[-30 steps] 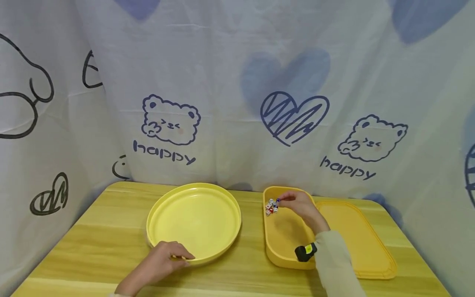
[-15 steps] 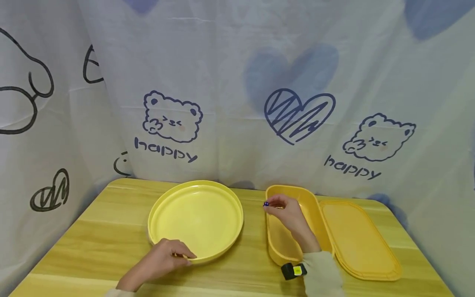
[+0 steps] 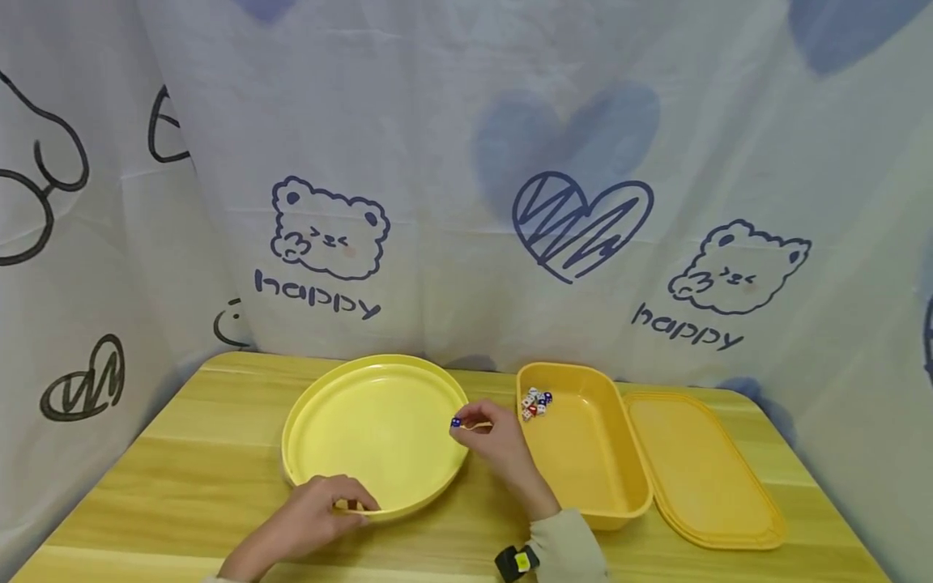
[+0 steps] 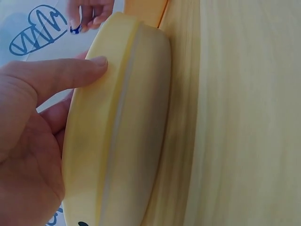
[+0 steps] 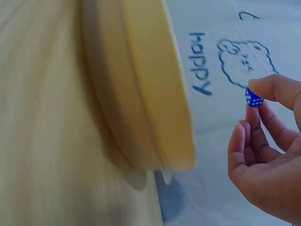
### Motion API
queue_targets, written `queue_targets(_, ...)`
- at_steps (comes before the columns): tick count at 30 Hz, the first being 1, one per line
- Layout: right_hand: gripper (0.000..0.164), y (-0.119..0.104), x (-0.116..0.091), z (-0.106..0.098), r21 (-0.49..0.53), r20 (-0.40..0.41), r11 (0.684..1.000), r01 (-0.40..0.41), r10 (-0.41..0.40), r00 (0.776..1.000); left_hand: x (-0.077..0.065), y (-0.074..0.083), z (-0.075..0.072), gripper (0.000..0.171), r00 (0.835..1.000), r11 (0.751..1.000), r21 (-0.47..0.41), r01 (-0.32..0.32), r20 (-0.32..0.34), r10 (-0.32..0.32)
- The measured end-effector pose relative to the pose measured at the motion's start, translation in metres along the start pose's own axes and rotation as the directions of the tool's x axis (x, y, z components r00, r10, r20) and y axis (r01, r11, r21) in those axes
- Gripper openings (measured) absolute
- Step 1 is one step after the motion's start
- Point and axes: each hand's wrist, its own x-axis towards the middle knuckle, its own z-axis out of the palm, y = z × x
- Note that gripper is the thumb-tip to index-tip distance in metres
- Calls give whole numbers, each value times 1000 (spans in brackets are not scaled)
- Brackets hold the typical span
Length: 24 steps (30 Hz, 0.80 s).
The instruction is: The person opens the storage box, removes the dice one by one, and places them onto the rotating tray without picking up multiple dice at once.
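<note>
A blue die with white dots [image 5: 254, 98] is pinched between the thumb and fingertips of my right hand [image 3: 499, 445], which hovers at the right rim of the round yellow tray [image 3: 379, 429]. My left hand [image 3: 317, 514] grips that tray's near rim; in the left wrist view its thumb [image 4: 84, 70] lies over the tray's side wall and the other fingers are partly hidden behind it. Several small white, red and blue dice [image 3: 534, 403] lie clustered in the far left corner of the orange-yellow rectangular box [image 3: 583, 453].
Right of the box lies its flat lid [image 3: 710, 470] on the wood-grain table [image 3: 168, 470]. A printed white curtain [image 3: 452, 243] hangs right behind the table's far edge. The box's raised wall stands between the dice and the tray.
My right hand has moved left out of the box, carrying the blue die over to the tray's right rim. My left hand stays on the tray's near rim.
</note>
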Motion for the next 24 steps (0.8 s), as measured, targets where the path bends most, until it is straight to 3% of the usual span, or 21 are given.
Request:
queue_targets(2, 18, -1, -1, 7, 17, 11, 1000, 13, -13, 1000, 0, -2, 2, 9, 1000, 1000, 18, -25, -18, 26)
queue_targets(9, 15, 12, -1, 24, -11, 23, 1000, 16, -16, 1000, 0, 5, 1, 8, 1000, 999, 33, 16, -3, -16)
queue_targets(17, 15, 18, -1, 26, -41, 12, 999, -24, 24, 1000, 0, 3, 5, 10, 999, 997, 77, -22, -34, 24)
queue_targets(24, 18, 19, -3, 26, -41, 16, 999, 17, -17, 1000, 1, 4, 6, 11, 998, 994, 98, -38, -47, 43)
